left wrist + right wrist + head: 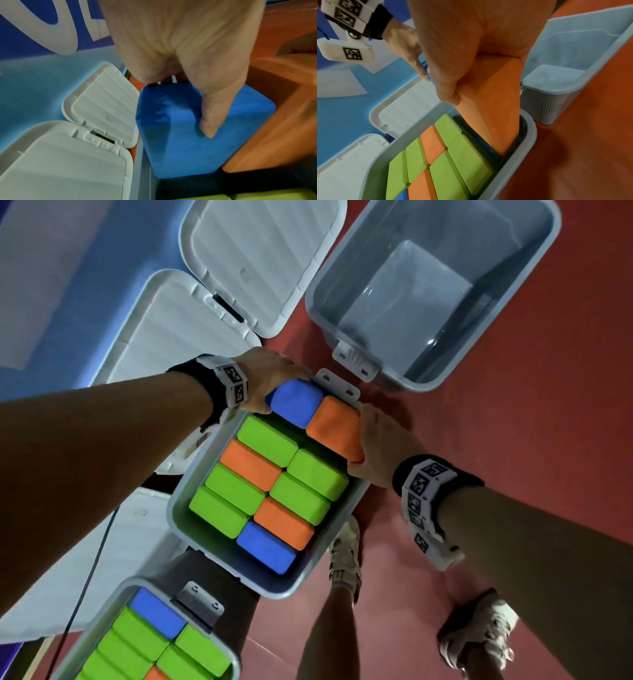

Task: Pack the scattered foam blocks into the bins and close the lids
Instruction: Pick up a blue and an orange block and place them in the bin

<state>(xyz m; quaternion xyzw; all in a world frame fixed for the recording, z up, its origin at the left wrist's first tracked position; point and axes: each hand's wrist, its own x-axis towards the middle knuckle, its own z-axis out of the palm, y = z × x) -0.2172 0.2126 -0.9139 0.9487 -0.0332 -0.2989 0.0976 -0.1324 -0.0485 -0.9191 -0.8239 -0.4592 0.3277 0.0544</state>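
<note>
**Both hands on blocks at the far end of the middle bin**

Left hand (270, 378) grips a blue foam block (297, 402), fingers curled over its far side & thumb (212, 119) pressed down on its face. Right hand (380, 440) grips an orange foam block (337, 433), thumb on the near face, fingers wrapped round the other side. The 2 blocks sit side by side, touching, w/ the lower end of each down inside the middle bin (219, 563) and the upper end above the rim; orange one stands against the bin wall on the right-hand side.

Below the hands, towards the person, the bin's packed w/ green, orange & blue blocks (267, 474) in 2 rows, tight together. White latch (337, 386) at the rim just beyond the blue block.

Beyond the right hand: an empty gray bin (442, 289) on the red floor (548, 422), close to the middle bin; can't tell if they touch. Beyond & left of the left hand: 2 white lids (253, 258) lying open on a blue surface, overlapping at one corner. Nearest the person, under the left forearm, a 3rd bin (144, 642) filled w/ green blocks, plus one blue & a bit of orange. Feet in pale shoes (479, 635) under the right forearm.
</note>
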